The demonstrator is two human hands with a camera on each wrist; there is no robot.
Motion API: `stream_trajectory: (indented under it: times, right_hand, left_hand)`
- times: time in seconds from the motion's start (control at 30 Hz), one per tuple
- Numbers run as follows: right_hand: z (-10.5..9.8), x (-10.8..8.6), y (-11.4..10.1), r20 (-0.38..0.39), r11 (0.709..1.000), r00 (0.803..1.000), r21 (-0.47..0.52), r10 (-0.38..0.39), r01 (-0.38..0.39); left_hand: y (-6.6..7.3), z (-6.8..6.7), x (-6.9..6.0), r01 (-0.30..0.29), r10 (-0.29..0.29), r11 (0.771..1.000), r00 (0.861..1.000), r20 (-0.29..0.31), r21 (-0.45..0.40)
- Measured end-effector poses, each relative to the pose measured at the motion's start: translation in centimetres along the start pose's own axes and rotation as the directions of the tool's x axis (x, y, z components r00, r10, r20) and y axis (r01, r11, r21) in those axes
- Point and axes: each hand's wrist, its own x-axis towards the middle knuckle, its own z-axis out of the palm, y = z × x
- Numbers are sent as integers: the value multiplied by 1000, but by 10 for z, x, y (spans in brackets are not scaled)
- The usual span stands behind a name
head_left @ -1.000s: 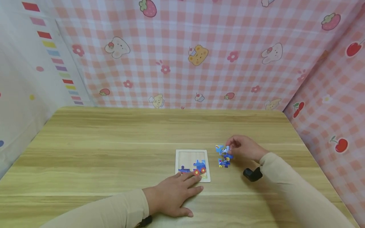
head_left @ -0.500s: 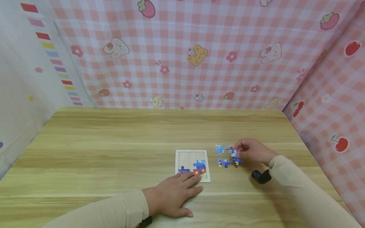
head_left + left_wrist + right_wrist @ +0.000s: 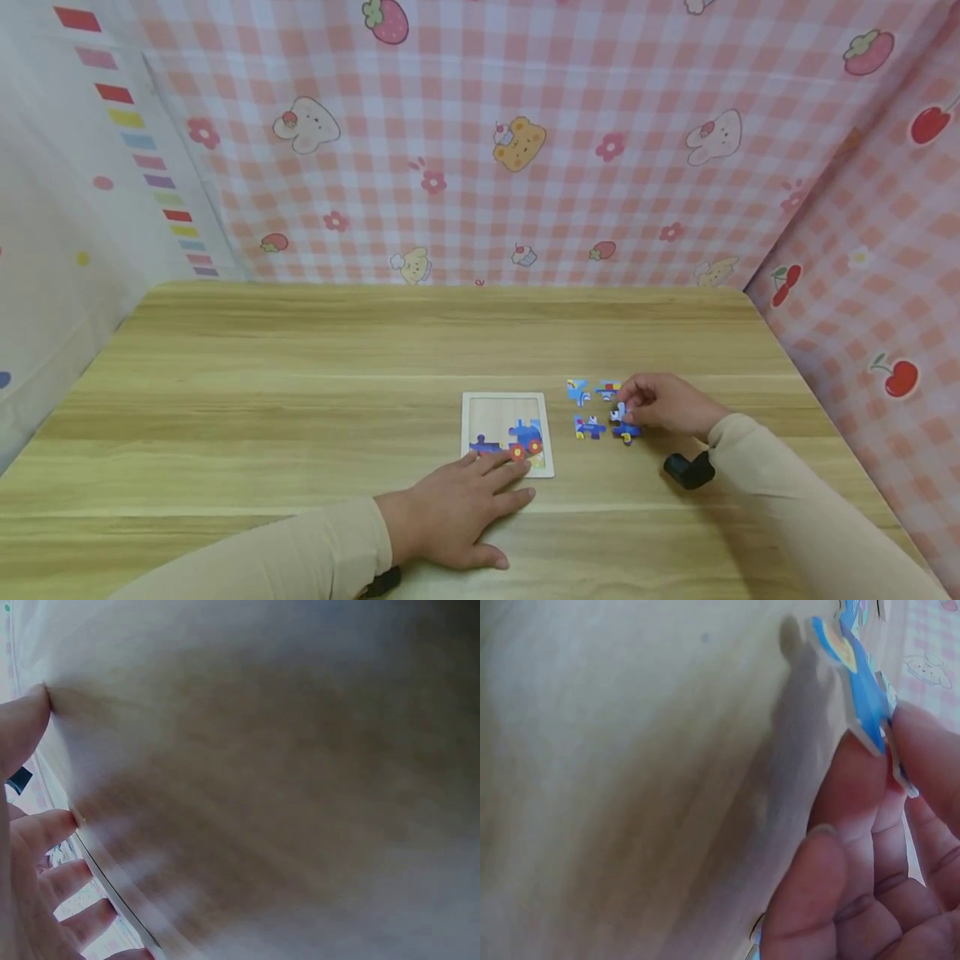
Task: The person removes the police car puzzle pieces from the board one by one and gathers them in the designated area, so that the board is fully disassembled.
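A square jigsaw tray (image 3: 504,408) with a pale rim lies on the table, with blue train pieces (image 3: 527,435) in its lower part. My left hand (image 3: 461,517) rests flat with fingers spread over the tray's near edge, covering part of the picture. To the right, my right hand (image 3: 671,404) pinches a white-and-blue jigsaw piece (image 3: 617,413) between thumb and fingers. Just below it is a blue jigsaw piece (image 3: 626,432), seen close to the fingertips in the right wrist view. Other loose pieces lie nearby: a light blue one (image 3: 576,389), one with red (image 3: 609,388) and a dark blue one (image 3: 588,427).
The wooden table (image 3: 300,367) reaches back to a pink checked cloth (image 3: 450,208). A similar cloth hangs along the right side. A black wrist device (image 3: 688,471) sits under the right wrist.
My right hand has moved right and slightly nearer, with the pinched piece, away from the upper-left loose piece. The red-marked piece has come into sight. My left hand has stayed on the tray.
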Motion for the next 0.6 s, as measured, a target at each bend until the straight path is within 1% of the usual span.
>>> stream_trajectory:
  times: [0.13,0.37,0.6]
  right_hand:
    - [2,0,-2,-4,1000,1000,-1,14,-14]
    - [4,0,-5,-25,999,1000,-46,2,-3]
    - [7,0,-5,-43,997,999,-73,26,-29]
  left_hand:
    - [0,0,0,1,-1,1000,1000,-2,1]
    - [0,0,-1,5,-5,1000,1000,-14,1]
    - [0,0,0,3,-3,1000,1000,-14,7]
